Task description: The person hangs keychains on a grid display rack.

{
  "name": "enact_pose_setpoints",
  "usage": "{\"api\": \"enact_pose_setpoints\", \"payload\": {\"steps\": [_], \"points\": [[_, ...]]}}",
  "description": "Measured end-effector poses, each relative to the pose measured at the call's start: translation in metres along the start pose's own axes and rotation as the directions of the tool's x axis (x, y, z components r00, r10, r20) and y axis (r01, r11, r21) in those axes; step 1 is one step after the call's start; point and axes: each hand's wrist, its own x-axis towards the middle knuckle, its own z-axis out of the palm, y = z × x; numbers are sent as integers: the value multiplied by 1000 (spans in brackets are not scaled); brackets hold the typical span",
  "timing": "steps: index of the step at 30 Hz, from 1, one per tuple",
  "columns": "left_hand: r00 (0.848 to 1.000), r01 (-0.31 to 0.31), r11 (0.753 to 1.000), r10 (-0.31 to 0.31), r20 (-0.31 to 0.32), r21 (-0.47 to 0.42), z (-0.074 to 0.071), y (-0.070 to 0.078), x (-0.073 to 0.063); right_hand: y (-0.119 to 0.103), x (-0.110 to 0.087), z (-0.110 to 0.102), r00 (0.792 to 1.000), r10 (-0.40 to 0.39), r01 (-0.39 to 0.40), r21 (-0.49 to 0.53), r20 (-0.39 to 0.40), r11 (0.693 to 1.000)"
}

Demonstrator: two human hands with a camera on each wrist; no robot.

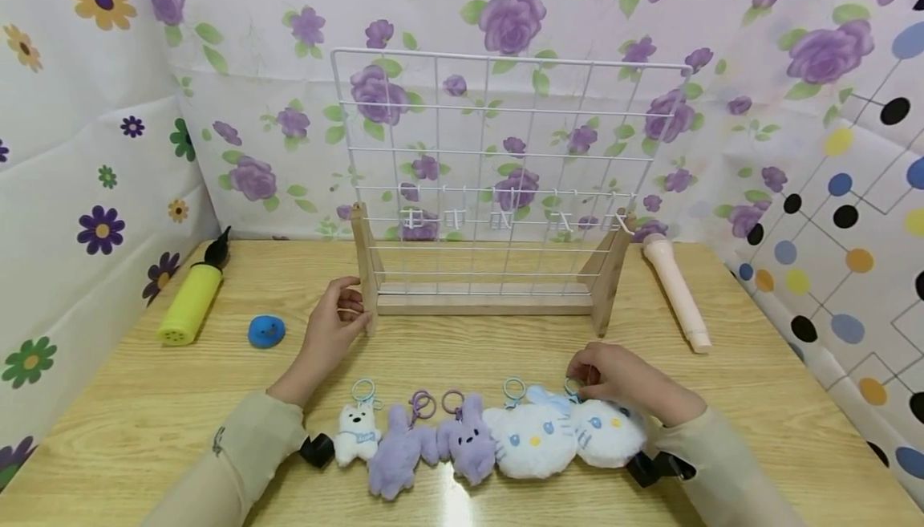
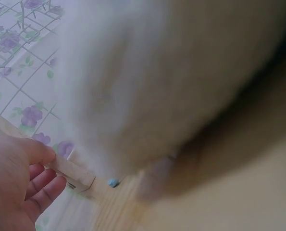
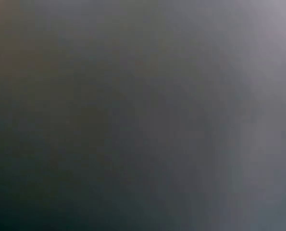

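My left hand [image 1: 334,325] holds the left wooden upright [image 1: 366,270] of a white wire grid rack [image 1: 484,154]; in the left wrist view its thumb lies along the wood. At the front right, my right hand [image 1: 613,374] pinches the light blue ring at the top of a white cat-face plush keychain [image 1: 606,435]. A larger white cat-face plush keychain [image 1: 534,447] lies against it. Further left lie two purple plush keychains [image 1: 397,459] and a small white dog plush keychain [image 1: 357,435]. White fur covers much of the left wrist view; the right wrist view is dark blur.
Several white hooks [image 1: 501,220] hang in a row on the grid. A yellow hand pump [image 1: 191,302] and a blue duck-like toy [image 1: 266,331] lie on the left. On the right lies a pale pink cylindrical stick [image 1: 677,294]. Floral cloth [image 1: 253,110] stands behind the table.
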Motion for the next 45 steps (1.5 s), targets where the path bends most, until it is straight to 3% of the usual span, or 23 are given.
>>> {"api": "enact_pose_setpoints", "payload": {"steps": [11,24,35,45], "points": [[1000,6,1000,-6,5,8,-1,2,0,-4,0,3,999,36,-35,31,-25,999],[1000,-25,999,25,-7,22,0,-2,2,-2,0,5,998,41,-41,-1,-41,999],[1000,-9,1000,9,3,21,-1,0,1,-2,-2,2,997,61,-62,-16,-46,998],[1000,-10,1000,10,-4,30,-1,-1,0,-3,-3,4,996,73,-70,63,-46,996]]}}
